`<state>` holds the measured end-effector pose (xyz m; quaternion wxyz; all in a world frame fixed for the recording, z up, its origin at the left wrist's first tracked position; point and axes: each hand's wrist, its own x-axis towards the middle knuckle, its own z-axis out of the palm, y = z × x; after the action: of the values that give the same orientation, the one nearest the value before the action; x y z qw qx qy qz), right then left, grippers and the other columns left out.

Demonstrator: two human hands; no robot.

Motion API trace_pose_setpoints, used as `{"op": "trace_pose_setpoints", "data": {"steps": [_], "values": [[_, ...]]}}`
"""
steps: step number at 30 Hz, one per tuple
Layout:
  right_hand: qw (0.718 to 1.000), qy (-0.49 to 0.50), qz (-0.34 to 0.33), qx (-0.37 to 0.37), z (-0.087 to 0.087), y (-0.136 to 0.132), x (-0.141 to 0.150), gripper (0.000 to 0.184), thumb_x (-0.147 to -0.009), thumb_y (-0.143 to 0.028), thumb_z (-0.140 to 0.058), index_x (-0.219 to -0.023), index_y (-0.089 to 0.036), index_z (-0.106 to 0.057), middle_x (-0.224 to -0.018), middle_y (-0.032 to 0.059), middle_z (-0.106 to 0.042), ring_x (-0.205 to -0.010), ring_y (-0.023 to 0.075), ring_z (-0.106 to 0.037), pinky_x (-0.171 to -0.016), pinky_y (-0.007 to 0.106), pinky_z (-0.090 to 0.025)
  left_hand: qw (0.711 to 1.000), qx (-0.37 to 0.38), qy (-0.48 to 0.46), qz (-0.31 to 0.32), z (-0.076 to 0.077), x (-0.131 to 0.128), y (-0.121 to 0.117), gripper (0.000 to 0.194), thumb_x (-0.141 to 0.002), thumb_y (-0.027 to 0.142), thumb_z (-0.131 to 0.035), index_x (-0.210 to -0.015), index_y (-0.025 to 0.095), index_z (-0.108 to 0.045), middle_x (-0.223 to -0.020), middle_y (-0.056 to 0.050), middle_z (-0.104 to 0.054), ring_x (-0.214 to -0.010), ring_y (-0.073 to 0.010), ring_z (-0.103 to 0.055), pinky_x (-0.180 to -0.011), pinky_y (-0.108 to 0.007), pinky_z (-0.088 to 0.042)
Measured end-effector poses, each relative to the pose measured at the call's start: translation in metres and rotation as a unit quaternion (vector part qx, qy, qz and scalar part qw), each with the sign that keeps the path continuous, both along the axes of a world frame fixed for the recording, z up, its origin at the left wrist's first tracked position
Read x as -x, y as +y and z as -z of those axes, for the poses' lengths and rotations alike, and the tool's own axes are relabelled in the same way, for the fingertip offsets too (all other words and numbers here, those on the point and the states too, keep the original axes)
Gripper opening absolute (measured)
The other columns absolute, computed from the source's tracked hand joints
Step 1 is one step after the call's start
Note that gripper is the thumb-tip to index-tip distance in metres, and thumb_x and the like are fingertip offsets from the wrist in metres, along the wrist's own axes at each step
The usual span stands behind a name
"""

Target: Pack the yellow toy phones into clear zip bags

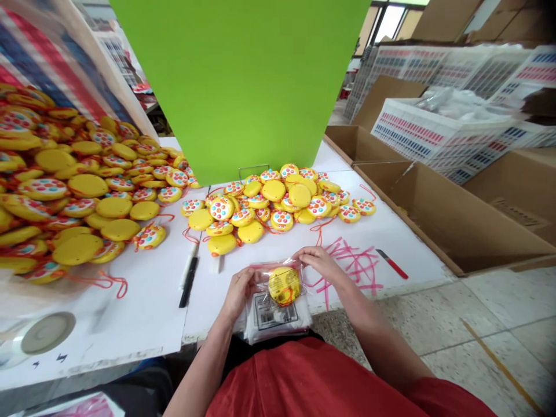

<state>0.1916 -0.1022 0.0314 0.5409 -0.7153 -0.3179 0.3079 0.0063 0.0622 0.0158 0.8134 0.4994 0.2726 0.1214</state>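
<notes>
The left hand (238, 292) and right hand (319, 260), nearly closed, pinch opposite sides of a clear bag (261, 280) around a yellow toy (284, 282), above stacked bags (278, 331) by the tabletop (211, 298)

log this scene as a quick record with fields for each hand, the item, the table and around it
left hand: pinches clear bag at its left side
right hand: pinches the bag's upper right corner
bag contents: one yellow toy
under it: stack of plastic bags
further toys: smaller heap ahead, larger heap at left
tool: red-handled blade at right
surroundings: green panel ahead, cardboard boxes at right
</notes>
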Motion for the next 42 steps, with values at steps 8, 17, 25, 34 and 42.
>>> {"op": "trace_pose_setpoints", "data": {"steps": [8, 17, 25, 34, 42], "values": [[0.965, -0.168, 0.198, -0.043, -0.038, -0.037, -0.033, 0.025, -0.077, -0.034, -0.064, -0.093, -0.018, -0.074, -0.085, 0.0049, -0.074, -0.077, 0.0195, -0.066, -0.073, 0.033, -0.053, 0.976, -0.201, 0.075, 0.022, 0.007, -0.005, -0.012, 0.031, -0.079, 0.046, -0.062, -0.074, 0.017, -0.053, -0.075, -0.004, -0.065, -0.072, -0.0171, -0.063, -0.067, -0.030, -0.054], [0.803, -0.460, 0.367, -0.093, -0.057, -0.044, -0.110, 0.042, -0.083, -0.024, -0.054, -0.125, -0.019, -0.057, -0.126, 0.0117, -0.056, -0.116, 0.0247, -0.055, -0.095, 0.043, -0.048, 0.690, -0.691, 0.184, 0.114, 0.004, -0.015, -0.038, 0.014, -0.088, 0.024, -0.057, -0.100, 0.018, -0.057, -0.103, -0.007, -0.061, -0.098, -0.0239, -0.059, -0.081, -0.035, -0.050], [0.836, -0.439, 0.199, 0.261, -0.011, 0.037, -0.125, 0.092, -0.067, -0.021, -0.074, -0.147, -0.021, -0.030, -0.153, 0.0139, -0.029, -0.141, 0.0399, -0.019, -0.109, 0.058, -0.024, 0.571, -0.768, 0.257, 0.132, -0.001, -0.018, -0.041, 0.017, -0.093, 0.030, -0.050, -0.099, 0.016, -0.059, -0.095, -0.009, -0.061, -0.091, -0.0259, -0.060, -0.067, -0.033, -0.046], [0.934, -0.320, 0.153, 0.043, 0.007, 0.033, -0.084, 0.073, -0.071, -0.013, -0.058, -0.141, -0.012, -0.038, -0.133, 0.0186, -0.050, -0.123, 0.0343, -0.045, -0.106, 0.051, -0.033, 0.572, -0.792, 0.193, 0.087, 0.009, -0.015, -0.038, 0.013, -0.090, 0.027, -0.057, -0.086, 0.016, -0.060, -0.089, -0.009, -0.062, -0.086, -0.0268, -0.055, -0.076, -0.040, -0.042], [0.992, -0.064, -0.080, -0.074, -0.002, 0.010, -0.037, 0.051, -0.071, -0.028, -0.072, -0.119, -0.021, -0.060, -0.118, 0.0060, -0.062, -0.103, 0.0220, -0.061, -0.087, 0.034, -0.050, 0.691, -0.718, 0.090, -0.001, 0.026, -0.009, -0.029, 0.043, -0.093, 0.032, -0.052, -0.127, 0.009, -0.043, -0.084, -0.007, -0.064, -0.081, -0.0237, -0.058, -0.077, -0.037, -0.044]]}}
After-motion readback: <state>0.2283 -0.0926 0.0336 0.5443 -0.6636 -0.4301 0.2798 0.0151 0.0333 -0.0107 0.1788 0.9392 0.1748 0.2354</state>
